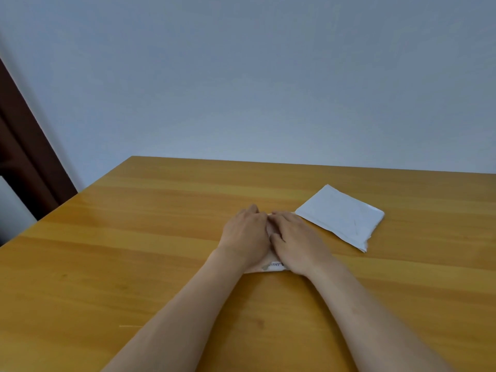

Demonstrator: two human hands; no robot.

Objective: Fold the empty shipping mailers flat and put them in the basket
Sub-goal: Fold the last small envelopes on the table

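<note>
Both hands are palm-down on one mailer [275,266], a little toward 4 o'clock from view centre. Left hand [245,234] and right hand [295,241] sit side by side, inner edges touching or nearly so. Fingers are extended and laid flat, pressing rather than gripping.

The mailer is almost fully covered by the hands. What shows:
- a white strip at 6 o'clock of the hands, between the wrists, with dark print too blurred to read
- a thin sliver in the gap between the hands
- a small white edge at 12 o'clock, by the fingertips

It lies flat on the table [134,251]. Cannot tell how many folds it has.

Second mailer [341,217] — white, folded flat into a rough rectangle, turned diagonal — lies on the table at 2 o'clock from the right hand. Its near-left corner is just beside the right hand's fingertips; cannot tell whether they touch. Layered edges show along its 4 o'clock side.

The forearms are bare, come in from 6 o'clock and converge at the mailer.

The table is yellow-brown wood, its far edge against a pale blue-grey wall [268,76]. A dark brown door frame [24,157] is at 9 o'clock.
</note>
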